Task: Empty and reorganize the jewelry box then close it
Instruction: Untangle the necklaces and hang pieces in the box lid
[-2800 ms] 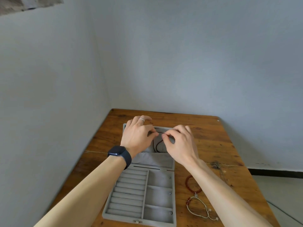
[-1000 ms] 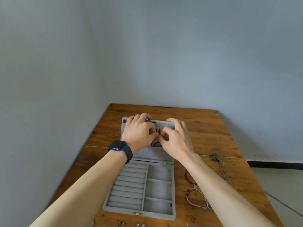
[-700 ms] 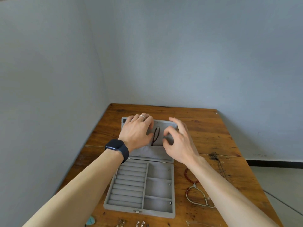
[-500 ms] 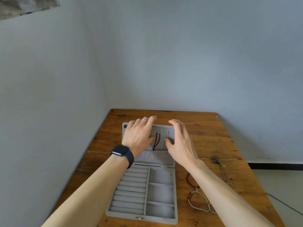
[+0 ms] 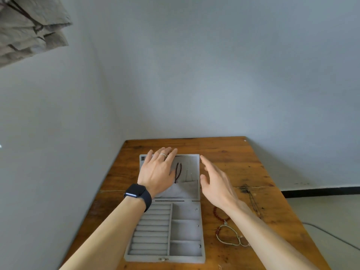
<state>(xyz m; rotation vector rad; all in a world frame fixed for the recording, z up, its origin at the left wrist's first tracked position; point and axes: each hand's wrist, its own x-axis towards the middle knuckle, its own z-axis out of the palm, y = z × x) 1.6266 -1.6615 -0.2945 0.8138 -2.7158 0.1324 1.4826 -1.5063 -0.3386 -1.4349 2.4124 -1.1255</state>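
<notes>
Both hands, left and right, spread over open grey jewelry box.

no readable text, labels, brands or numbers on anything in view, watch face dark

Both hands outstretched, left flat, right raised, fingers spread.

Lid's left half — perhaps more jewelry — behind left hand
</notes>
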